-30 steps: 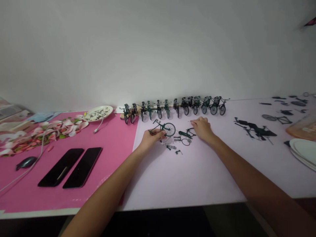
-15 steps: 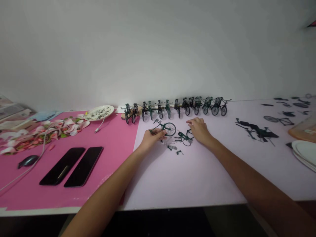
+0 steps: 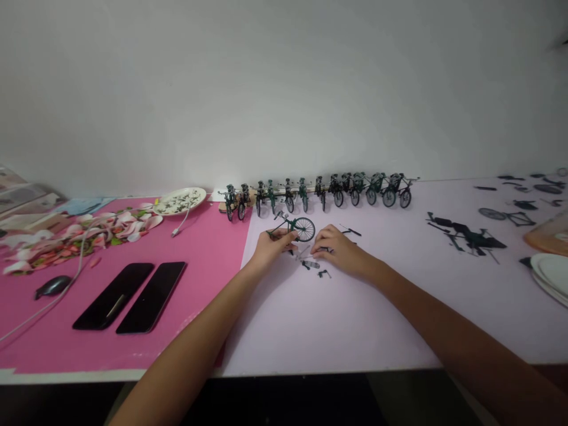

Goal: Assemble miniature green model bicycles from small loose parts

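Observation:
My left hand (image 3: 270, 247) is closed on the frame of a small green model bicycle (image 3: 296, 228) that has one spoked wheel fitted. My right hand (image 3: 333, 250) lies just right of it, fingers curled down over small dark parts (image 3: 313, 264) on the white table (image 3: 346, 319); what it grips is hidden under the fingers. A thin dark part (image 3: 352, 231) lies just beyond the right hand. A row of several finished green model bicycles (image 3: 319, 190) stands along the wall behind.
On the pink mat (image 3: 66, 349) at left lie two black phones (image 3: 131, 296), a computer mouse (image 3: 52, 286), a cable, a pile of pink and white wrappers (image 3: 75, 236) and a plate (image 3: 180, 201). More dark bicycle parts (image 3: 465, 236) and white plates (image 3: 550, 269) sit at right.
My right hand has slid left and nearer, from beside the loose frame and wheel to over them, close to my left hand. The left hand has kept its hold on the model bicycle.

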Demonstrator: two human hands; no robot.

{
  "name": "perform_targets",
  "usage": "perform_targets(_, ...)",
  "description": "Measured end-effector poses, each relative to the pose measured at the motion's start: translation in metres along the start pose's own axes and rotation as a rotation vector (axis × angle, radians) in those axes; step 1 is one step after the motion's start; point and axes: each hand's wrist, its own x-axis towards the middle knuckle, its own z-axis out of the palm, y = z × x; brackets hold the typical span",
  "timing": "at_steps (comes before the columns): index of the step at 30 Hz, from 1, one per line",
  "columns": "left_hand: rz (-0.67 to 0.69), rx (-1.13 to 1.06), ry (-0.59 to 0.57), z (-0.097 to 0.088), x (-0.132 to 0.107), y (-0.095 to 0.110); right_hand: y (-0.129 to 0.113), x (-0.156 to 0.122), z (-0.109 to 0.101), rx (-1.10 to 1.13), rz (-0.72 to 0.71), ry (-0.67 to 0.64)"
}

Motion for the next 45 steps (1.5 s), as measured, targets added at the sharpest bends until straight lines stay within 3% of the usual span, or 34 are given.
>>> perform_targets(6, 0.009, -0.004, -0.004, 0.0, 0.0, 0.0, 0.007, 0.0, 0.009, 0.014, 0.005, 0.065)
perform_targets(12, 0.003, 0.0, 0.001, 0.0, -0.001, 0.002, 0.012, 0.002, 0.016, 0.028, -0.059, 0.011)
perform_targets(22, -0.001, -0.003, 0.006, 0.0, 0.002, -0.002, 0.023, 0.0, 0.017, 0.005, -0.056, 0.05)
perform_targets(39, -0.01, 0.002, -0.001, 0.001, 0.0, 0.001, 0.016, 0.002, 0.013, 0.019, -0.065, 0.039)
perform_targets(45, 0.005, -0.016, -0.013, 0.001, 0.001, 0.0, 0.0, 0.0, 0.004, -0.124, -0.103, 0.048)
